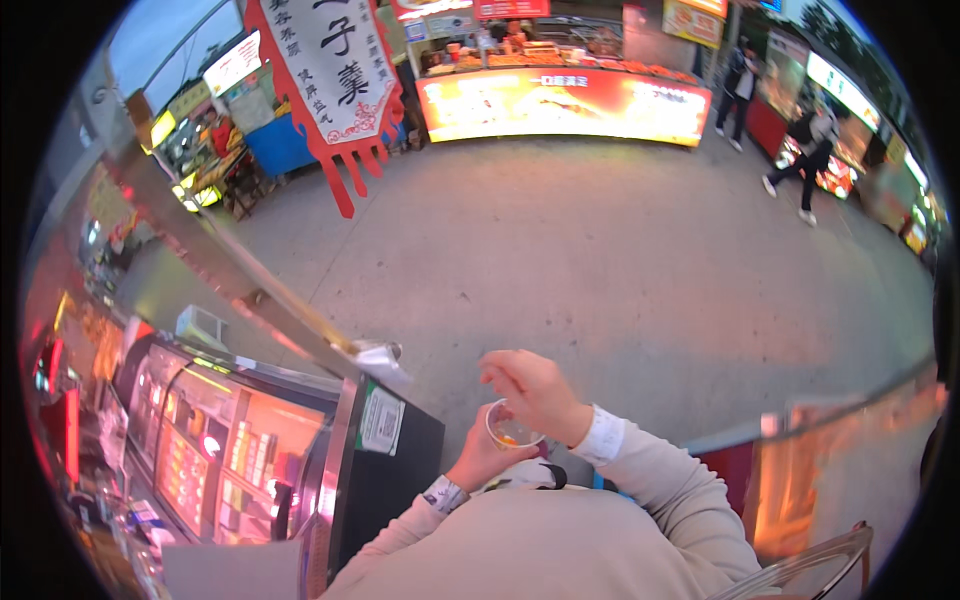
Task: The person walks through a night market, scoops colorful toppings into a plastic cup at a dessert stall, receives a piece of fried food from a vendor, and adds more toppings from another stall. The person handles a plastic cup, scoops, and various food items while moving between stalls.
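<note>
**Small cup held at chest height, other hand poised over it**

Best done slowly: keep the cup [511, 425] level, rim up, close to the chest, so that nothing tips over the edge. Hold from below and from the side, as now, with the left hand [487, 455] wrapped round the lower wall; grip closed on the cup, fingers mostly hidden behind it. Bring the right hand [535, 390] down from above, steady, without knocking the rim. Right grip curled, fingertips drawn together just over the cup; whether pinching some small thing or only bunched, cannot tell, too blurred. Judged wise to keep elbows in and to stand still, with open pavement [560, 250] ahead and people walking well off at the upper right.

Cup: small, round, pale and seemingly translucent, open at the top, with something orange low inside; kind of contents not clear. Sits between the two hands, in front of the light sweater [540, 545], above the middle of the lower edge of the view. Right hand touching or nearly touching the far rim; exact contact not clear.

Around: glass display case [215, 440] with lit shelves to the left, its dark end panel [385, 470] near the left elbow. Red-lit stall [565, 100] far across the pavement. Hanging white-and-red banner [335, 75] at upper left.
</note>
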A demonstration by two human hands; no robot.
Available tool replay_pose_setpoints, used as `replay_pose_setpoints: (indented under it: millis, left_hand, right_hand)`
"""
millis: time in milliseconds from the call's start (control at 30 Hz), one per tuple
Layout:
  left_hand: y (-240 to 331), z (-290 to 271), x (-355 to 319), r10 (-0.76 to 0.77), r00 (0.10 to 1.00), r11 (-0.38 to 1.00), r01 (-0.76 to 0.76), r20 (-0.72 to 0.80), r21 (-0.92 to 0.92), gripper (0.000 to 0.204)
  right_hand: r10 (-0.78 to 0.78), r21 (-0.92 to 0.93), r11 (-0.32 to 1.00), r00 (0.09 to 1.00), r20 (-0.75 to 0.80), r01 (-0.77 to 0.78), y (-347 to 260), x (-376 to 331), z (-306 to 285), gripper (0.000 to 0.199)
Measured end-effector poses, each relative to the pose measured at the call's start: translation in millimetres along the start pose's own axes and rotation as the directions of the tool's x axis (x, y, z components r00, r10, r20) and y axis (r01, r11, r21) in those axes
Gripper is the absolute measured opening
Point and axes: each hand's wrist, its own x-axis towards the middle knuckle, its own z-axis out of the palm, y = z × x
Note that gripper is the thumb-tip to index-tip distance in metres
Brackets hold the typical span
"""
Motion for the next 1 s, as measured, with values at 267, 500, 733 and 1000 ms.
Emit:
replay_pose_setpoints:
  millis: [267, 500, 733, 1000]
  left_hand:
    - [16.2, -84.8, 180.5, -0.026, 0.979, 0.999, 0.019, -0.201, -0.036, 0.09]
    - [-59.5, -137.2, 242.0, -0.119, 0.708, 0.992, 0.054, -0.696, -0.115, 0.091]
    - [-46.3, -171.9, 306.1, -0.374, 0.355, 0.924, 0.065, -0.857, -0.377, 0.084]
    - [-97.5, -284.2, 361.4, -0.334, 0.135, 0.936, -0.071, -0.933, -0.345, 0.086]
  right_hand:
    - [-0.294, 0.1, 0.955, 0.94, 0.171, 0.281, 100.6, 236.1, 39.7, 0.005]
    - [-0.445, 0.559, 0.795, 0.854, 0.27, 0.238, 169.0, 403.1, 128.6, 0.026]
    - [-0.457, 0.883, 0.412, 0.788, 0.413, -0.224, 209.8, 534.2, 214.8, 0.057]
    - [-0.331, 0.912, 0.376, 0.943, -0.035, 0.166, 230.5, 710.4, 318.6, 0.048]
